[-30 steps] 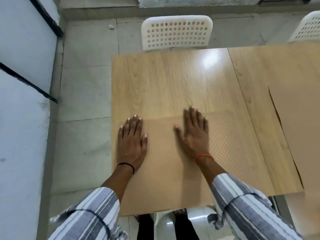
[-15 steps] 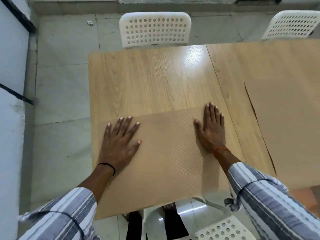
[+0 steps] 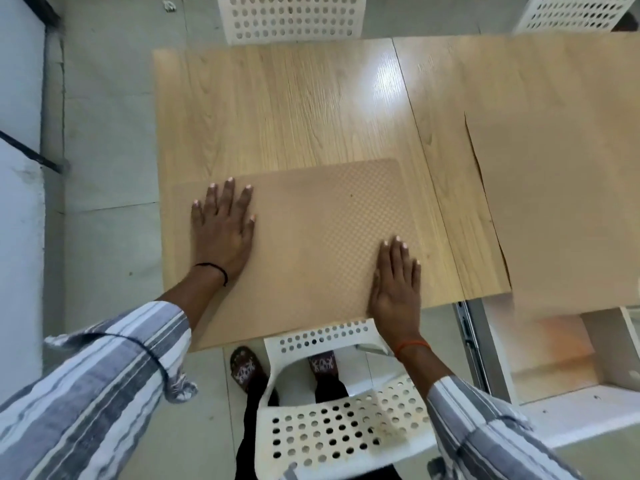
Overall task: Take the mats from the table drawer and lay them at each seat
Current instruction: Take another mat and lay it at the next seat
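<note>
On the pale wooden desk [image 3: 277, 109], two tan textured rectangular mats: near one [image 3: 311, 244] under flat left hand [image 3: 221, 233] and right hand [image 3: 394, 289]; right one [image 3: 561, 202] cut off.

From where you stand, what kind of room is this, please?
Probably a simple dining or canteen room. A wooden table has white plastic chairs pushed in on both sides, a place mat lies flat under both hands at one seat, and the floor is tiled.

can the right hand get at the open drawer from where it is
Probably yes: the right hand lies flat on the mat's near right corner, and the open drawer sits just to its right with nothing between.
</note>
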